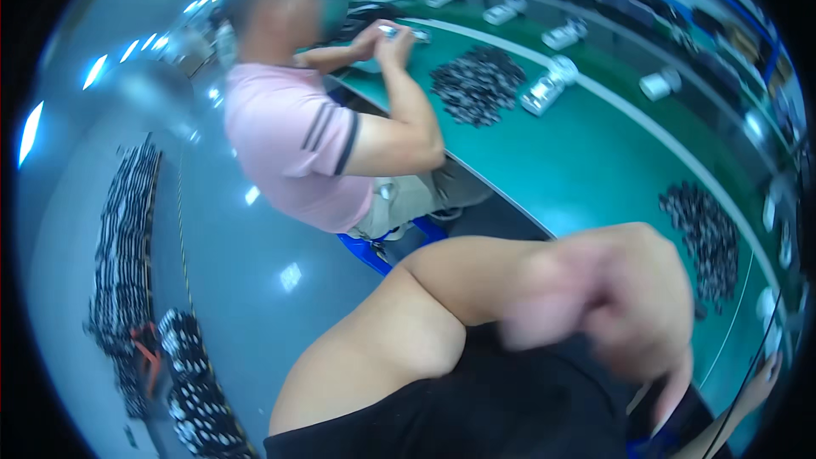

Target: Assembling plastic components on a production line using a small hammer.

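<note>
My left arm is bent across the front of my black shirt, and my left hand point(625, 302) is raised near the edge of the green bench point(595, 161). Motion smears its fingers; some look curled and one points down. I cannot make out anything held in it. At the lower right rim my right hand point(755, 387) is small and bent by the lens, over the bench beside a pale part point(771, 323). Its fingers are too unclear to read. A heap of small black parts point(704, 242) lies on the bench just beyond my left hand.
A seated co-worker in a pink shirt point(293, 149) holds a small part in both hands. Another black heap point(478, 83) and a silvery device point(548, 89) lie near them. Pale devices point(660, 83) line a dark green strip. Stacked black trays point(127, 238) stand on the left.
</note>
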Available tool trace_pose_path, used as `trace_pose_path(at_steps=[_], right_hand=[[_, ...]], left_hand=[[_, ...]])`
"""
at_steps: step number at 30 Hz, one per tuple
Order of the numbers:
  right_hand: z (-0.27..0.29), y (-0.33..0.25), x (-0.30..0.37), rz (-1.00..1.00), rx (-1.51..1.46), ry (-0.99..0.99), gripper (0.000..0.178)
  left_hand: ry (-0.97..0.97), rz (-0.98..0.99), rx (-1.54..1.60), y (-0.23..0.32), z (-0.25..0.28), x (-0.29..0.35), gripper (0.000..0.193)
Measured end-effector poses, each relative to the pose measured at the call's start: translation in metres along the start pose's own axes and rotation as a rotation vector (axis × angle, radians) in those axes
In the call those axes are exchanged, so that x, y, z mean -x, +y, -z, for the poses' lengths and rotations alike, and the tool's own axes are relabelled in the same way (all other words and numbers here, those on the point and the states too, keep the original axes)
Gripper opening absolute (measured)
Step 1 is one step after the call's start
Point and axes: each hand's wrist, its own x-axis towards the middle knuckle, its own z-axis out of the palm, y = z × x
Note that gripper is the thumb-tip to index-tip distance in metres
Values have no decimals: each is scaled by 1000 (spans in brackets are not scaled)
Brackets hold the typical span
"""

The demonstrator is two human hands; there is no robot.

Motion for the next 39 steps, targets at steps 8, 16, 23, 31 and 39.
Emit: trace_pose_path(at_steps=[8, 16, 23, 31, 39], right_hand=[[-107, -169, 103, -20, -575, 37, 44], [-151, -194, 96, 679, -508, -308, 56], [-138, -85, 40, 440, 66, -445, 68], [-178, -100, -2, 447, 124, -655, 65], [-232, -113, -37, 451, -5, -654, 41]], left_hand=[[1416, 828, -122, -79, 17, 124, 32], [1609, 496, -324, -87, 82, 115, 43], [1665, 694, -343, -29, 138, 139, 36], [1707, 823, -208, -26, 203, 231, 38], [1551, 991, -317, -22, 186, 223, 42]])
